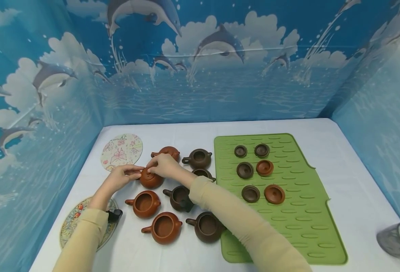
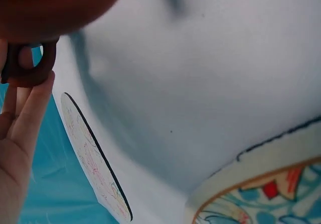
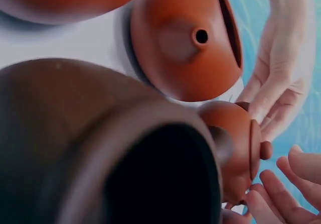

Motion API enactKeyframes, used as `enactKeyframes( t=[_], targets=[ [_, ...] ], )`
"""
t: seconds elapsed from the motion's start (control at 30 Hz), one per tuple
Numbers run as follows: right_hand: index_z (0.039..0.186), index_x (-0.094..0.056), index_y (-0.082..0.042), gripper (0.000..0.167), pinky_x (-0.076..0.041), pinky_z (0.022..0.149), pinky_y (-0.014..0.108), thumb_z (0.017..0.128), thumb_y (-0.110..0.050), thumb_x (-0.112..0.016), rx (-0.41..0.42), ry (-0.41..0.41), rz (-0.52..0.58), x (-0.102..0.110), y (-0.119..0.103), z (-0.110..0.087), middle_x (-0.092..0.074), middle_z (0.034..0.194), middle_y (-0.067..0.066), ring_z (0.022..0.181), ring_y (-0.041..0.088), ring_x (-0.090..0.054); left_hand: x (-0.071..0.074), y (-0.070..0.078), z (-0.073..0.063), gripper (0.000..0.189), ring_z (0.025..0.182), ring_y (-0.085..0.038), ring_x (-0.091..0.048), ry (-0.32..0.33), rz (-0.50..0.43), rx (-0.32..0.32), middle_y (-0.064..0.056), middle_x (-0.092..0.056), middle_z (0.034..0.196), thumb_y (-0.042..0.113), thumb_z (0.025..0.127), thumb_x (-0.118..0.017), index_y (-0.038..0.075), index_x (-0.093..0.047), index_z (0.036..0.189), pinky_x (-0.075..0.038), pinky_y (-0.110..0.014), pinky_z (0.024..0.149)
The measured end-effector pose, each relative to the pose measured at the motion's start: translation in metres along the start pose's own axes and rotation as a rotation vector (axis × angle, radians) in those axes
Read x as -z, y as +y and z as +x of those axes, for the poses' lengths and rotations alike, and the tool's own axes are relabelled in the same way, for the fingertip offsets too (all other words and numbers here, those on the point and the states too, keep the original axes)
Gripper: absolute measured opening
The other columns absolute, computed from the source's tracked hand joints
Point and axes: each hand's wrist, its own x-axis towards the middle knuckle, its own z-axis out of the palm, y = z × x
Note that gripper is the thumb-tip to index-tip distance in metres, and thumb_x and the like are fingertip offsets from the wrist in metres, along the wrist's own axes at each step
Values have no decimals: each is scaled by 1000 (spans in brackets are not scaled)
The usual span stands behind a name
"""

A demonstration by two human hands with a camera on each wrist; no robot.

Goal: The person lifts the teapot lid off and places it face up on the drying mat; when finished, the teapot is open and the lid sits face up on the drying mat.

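A small reddish-brown clay teapot (image 1: 153, 182) with its lid (image 3: 255, 148) seated on top stands between both hands. My left hand (image 1: 121, 177) pinches the teapot's handle (image 2: 49, 58) on its left side, with fingers extended past the loop in the left wrist view. Over the lid reaches my right hand (image 1: 164, 165), its fingertips close by the knob (image 3: 266, 150). In the right wrist view the right fingers (image 3: 273, 194) are spread and loosely bent, with a gap between thumb and knob. Right behind sits another reddish teapot (image 1: 171, 152), partly hidden by the right hand.
Two lidless reddish teapots, one nearer (image 1: 164, 228) and one farther (image 1: 144, 204), and several dark teapots (image 1: 200, 158) stand around. A green mat (image 1: 301, 219) bears several lids (image 1: 274, 194). Round patterned mats lie left, one far (image 1: 121, 151), one near (image 1: 67, 226). A glass (image 1: 395, 240) stands right.
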Motion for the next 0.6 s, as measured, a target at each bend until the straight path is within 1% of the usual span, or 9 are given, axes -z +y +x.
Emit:
enactKeyframes(
  t=[0.03, 0.13, 0.2, 0.3, 0.37, 0.5, 0.6],
  targets=[
    [115, -75, -15, 22, -50, 98, 27, 96, -23, -65, 3, 0, -17, -2, -1, 1, -73, 116, -1, 113, 15, -64, 0, 0, 0, 31, 99, -28, -67, 2, 0, 0, -19, -70, 116, 16, 93, -69, 4, -69, 121, -54, -33, 80],
    [114, -75, -13, 22, -50, 98, 26, 95, -21, -67, 13, 1, -61, -6, -6, 2, -74, 115, -1, 113, 13, -65, -1, 1, -1, 31, 103, -33, -66, 4, 4, 5, -21, -68, 118, 16, 93, -68, 3, -69, 122, -55, -40, 84],
    [114, -75, -13, 22, -51, 97, 25, 94, -20, -68, 15, 4, -100, -8, -8, 2, -73, 117, -1, 114, 13, -64, -2, 2, 0, 31, 104, -34, -66, 8, 7, 9, -21, -68, 118, 15, 93, -68, 3, -69, 121, -55, -43, 85],
    [113, -75, -13, 22, -52, 94, 23, 92, -19, -70, 2, 18, -147, -10, -12, 1, -72, 118, -1, 115, 12, -64, -1, 4, 0, 30, 101, -32, -66, 16, 14, 13, -21, -69, 116, 13, 93, -68, 2, -69, 121, -54, -42, 84],
    [110, -76, -14, 20, -53, 92, 21, 92, -19, -71, -10, 35, -170, -11, -13, 1, -72, 116, -2, 113, 11, -64, -1, 5, -1, 30, 99, -31, -66, 20, 14, 15, -21, -69, 114, 13, 92, -69, 2, -70, 120, -54, -39, 82],
    [101, -76, -15, 12, -53, 83, 18, 90, -18, -73, -13, 73, -164, -12, -11, 0, -74, 105, -4, 102, 9, -66, -2, 6, -2, 30, 99, -30, -66, 17, 10, 27, -20, -69, 116, 15, 92, -69, 3, -70, 120, -54, -37, 81],
    [98, -75, -16, 8, -52, 78, 17, 90, -18, -73, 1, 91, -125, -12, -8, -2, -74, 101, -4, 97, 9, -66, -3, 6, -3, 31, 102, -31, -65, 13, 15, 29, -21, -68, 118, 17, 93, -69, 3, -69, 121, -54, -39, 82]
  ],
)
